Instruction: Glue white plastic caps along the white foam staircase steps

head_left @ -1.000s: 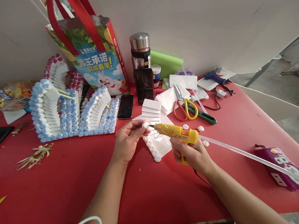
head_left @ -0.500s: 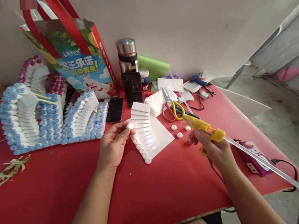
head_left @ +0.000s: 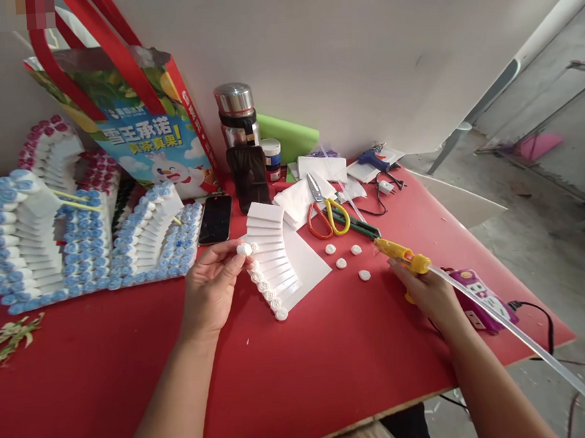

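Observation:
My left hand (head_left: pixel 211 288) pinches a small white rosette (head_left: pixel 244 249) between thumb and fingertips, at the left edge of a fan of white folded strips (head_left: pixel 272 250). Several similar rosettes line the fan's lower left edge. Beneath the fan lies a white sheet (head_left: pixel 308 264). My right hand (head_left: pixel 425 293) is wrapped round a yellow glue gun (head_left: pixel 400 253), its nozzle pointing left. A long clear glue stick (head_left: pixel 526 339) runs out of the gun's back. Between the hands, several loose white rosettes (head_left: pixel 341 263) lie on the red table (head_left: pixel 294 386).
Scissors (head_left: pixel 328 210) and a green-handled tool (head_left: pixel 357 222) lie beyond the loose rosettes. A purple power strip (head_left: pixel 483 299) sits by my right wrist. Behind stand a steel flask (head_left: pixel 236 113), a propped black phone (head_left: pixel 248 177) and a shopping bag (head_left: pixel 140 129). Blue-and-white paper pieces (head_left: pixel 86 240) fill the left.
The glue gun in my right hand has moved right and lower, away from the fan, and another loose rosette now shows. My left hand still holds its rosette at the fan. The view has shifted slightly.

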### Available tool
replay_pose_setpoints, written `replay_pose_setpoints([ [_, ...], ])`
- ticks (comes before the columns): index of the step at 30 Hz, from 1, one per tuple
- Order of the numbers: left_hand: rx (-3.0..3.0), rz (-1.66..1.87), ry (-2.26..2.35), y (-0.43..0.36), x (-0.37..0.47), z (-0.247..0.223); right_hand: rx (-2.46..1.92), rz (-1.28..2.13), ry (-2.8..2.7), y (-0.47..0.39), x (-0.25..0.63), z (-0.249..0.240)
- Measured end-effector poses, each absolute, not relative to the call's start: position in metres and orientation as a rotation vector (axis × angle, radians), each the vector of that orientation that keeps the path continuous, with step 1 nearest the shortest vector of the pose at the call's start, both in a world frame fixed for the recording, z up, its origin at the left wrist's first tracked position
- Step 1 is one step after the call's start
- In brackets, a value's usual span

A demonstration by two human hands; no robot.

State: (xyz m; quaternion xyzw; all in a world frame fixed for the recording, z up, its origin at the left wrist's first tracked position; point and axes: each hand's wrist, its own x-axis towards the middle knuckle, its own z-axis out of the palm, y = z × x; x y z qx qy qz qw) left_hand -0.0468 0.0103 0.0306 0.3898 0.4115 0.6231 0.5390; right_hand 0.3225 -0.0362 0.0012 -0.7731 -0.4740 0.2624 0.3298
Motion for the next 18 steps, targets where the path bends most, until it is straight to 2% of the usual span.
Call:
replay_pose_setpoints([
  [9, 0.974, 1.488, 1.008, 0.008, -0.047, 0.033, -2.103, 0.584, -1.427, -0.036, 0.327, 0.006],
  [18, 1.285, 1.502, 1.112, -0.002, -0.041, 0.041, -2.252, 0.406, -1.546, -0.057, 0.336, 0.004],
])
